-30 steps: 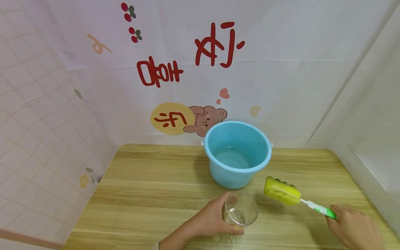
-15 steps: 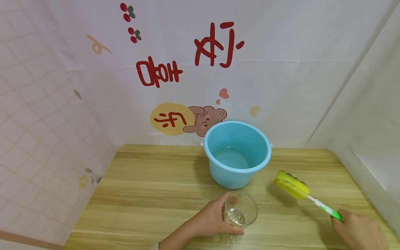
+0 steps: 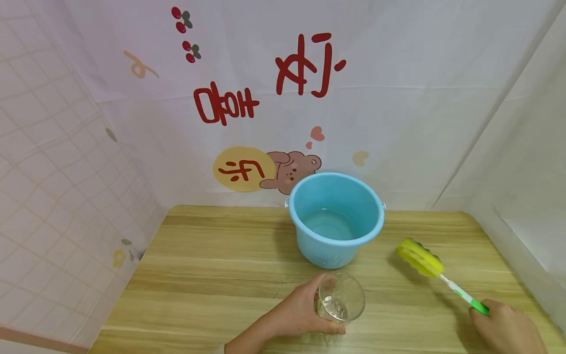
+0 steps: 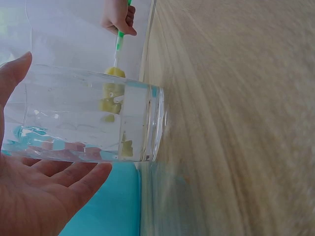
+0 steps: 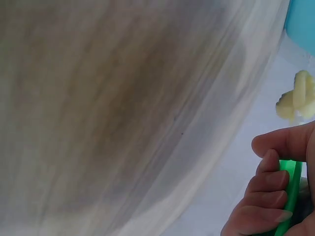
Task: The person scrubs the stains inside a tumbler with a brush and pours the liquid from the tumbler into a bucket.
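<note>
My left hand (image 3: 298,310) holds a clear drinking glass (image 3: 349,300) round its side, thumb on one side and fingers on the other. The glass (image 4: 83,113) stands upright, its base at the wooden table in the left wrist view. At the lower right, my right hand (image 3: 508,324) grips the green-and-white handle of a sponge brush (image 3: 420,258). Its yellow sponge head is raised over the table, right of the bucket, with a shadow below. In the right wrist view, the fingers (image 5: 266,199) curl round the green handle (image 5: 293,189).
A light blue bucket (image 3: 338,253) stands behind the glass, near the back edge of the wooden table (image 3: 212,275). What looks like water lies at its bottom. White printed cloth (image 3: 411,123) hangs behind the table and along both sides.
My right hand has moved slightly right, and the brush head has swung away from the bucket, to the right and farther back. The left hand and glass stay in place.
</note>
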The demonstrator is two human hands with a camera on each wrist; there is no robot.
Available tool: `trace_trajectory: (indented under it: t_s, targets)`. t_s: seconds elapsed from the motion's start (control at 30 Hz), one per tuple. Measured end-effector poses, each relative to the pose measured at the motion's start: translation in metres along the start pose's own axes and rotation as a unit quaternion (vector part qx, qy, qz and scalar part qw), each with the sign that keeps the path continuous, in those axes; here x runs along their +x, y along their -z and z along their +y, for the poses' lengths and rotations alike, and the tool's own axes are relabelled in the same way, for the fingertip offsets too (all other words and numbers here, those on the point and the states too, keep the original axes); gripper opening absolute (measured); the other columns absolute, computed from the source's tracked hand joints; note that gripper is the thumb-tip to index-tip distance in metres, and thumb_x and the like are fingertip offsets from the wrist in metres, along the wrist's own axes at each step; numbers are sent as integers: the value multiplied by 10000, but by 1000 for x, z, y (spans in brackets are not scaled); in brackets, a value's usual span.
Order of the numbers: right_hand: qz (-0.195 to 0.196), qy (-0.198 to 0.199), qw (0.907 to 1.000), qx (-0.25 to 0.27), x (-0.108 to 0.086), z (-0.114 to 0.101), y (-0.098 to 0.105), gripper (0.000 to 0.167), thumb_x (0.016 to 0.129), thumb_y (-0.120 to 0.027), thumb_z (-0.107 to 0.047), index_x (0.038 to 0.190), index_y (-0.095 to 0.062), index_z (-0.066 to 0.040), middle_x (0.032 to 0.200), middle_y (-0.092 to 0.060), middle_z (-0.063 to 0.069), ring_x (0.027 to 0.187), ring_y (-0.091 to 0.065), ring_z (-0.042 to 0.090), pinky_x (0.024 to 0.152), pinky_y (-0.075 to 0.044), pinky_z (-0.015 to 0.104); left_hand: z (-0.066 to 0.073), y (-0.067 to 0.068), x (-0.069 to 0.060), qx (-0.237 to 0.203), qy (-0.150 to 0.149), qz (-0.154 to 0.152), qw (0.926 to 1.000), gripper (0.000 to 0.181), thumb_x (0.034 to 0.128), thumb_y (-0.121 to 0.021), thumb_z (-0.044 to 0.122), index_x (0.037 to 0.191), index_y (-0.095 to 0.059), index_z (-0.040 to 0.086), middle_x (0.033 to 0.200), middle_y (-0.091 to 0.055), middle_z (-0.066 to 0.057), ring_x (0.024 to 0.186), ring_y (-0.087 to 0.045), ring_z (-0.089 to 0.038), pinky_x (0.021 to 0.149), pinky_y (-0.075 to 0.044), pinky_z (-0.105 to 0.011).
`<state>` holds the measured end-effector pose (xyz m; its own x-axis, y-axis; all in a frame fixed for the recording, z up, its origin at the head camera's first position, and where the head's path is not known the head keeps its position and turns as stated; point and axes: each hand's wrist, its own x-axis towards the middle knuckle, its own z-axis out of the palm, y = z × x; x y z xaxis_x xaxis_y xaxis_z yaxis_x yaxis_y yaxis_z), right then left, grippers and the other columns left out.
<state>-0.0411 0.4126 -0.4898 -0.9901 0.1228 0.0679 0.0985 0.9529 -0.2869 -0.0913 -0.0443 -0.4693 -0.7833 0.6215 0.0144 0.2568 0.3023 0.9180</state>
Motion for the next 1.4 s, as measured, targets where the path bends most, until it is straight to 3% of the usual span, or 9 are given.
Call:
trace_trajectory:
  t_s: [0.27, 0.53, 0.8, 1.0, 1.33, 1.4]
  targets:
    - [-531, -300, 9981, 107, 3, 0, 4, 343, 1015, -514, -187, 686, -424, -145, 603, -366, -23, 565, -378, 178, 524, -313, 336, 0, 0, 0, -17, 24, 3, 10000, 804, 783, -936, 441, 1440, -490, 313, 1379, -579, 130, 1223, -547, -48, 1014, -488, -294]
    - [-658, -328, 9972, 127, 6, 5, 1, 287, 1003, -543, -179, 725, -505, -117, 622, -419, -13, 589, -416, 191, 528, -345, 351, 1, 0, 0, -28, 26, -14, 10000, 809, 783, -938, 427, 1446, -491, 303, 1382, -582, 129, 1222, -547, -49, 1008, -490, -293]
    - [-1054, -405, 9935, 140, 10, 11, -2, 251, 1011, -538, -198, 796, -587, -79, 672, -514, 13, 633, -477, 224, 545, -402, 392, 2, 0, 1, 7, 37, -59, 10000, 794, 789, -936, 425, 1438, -493, 311, 1378, -582, 134, 1231, -544, -51, 1011, -489, -302]
    - [-990, -325, 9945, 93, 11, 14, -4, 213, 989, -570, -198, 823, -617, -74, 726, -576, 70, 655, -497, 258, 548, -439, 464, 0, 1, 1, 24, 11, -61, 10000, 803, 791, -933, 429, 1446, -482, 318, 1379, -581, 136, 1242, -542, -49, 1011, -491, -302]
    - [-1220, -313, 9920, 48, 12, 17, -8, 247, 1005, -582, -223, 821, -597, -60, 693, -515, 16, 647, -477, 229, 567, -409, 408, 1, -1, 0, -45, 45, -42, 10000, 797, 786, -940, 416, 1440, -495, 317, 1369, -590, 130, 1245, -545, -49, 1016, -491, -301]
    - [-1204, -267, 9924, 49, 13, 18, -9, 249, 1001, -595, -216, 854, -611, -15, 705, -531, 25, 650, -491, 240, 572, -435, 430, 2, 0, 0, -16, 45, -2, 10000, 797, 781, -943, 414, 1436, -502, 310, 1368, -593, 129, 1244, -546, -50, 1019, -491, -302]
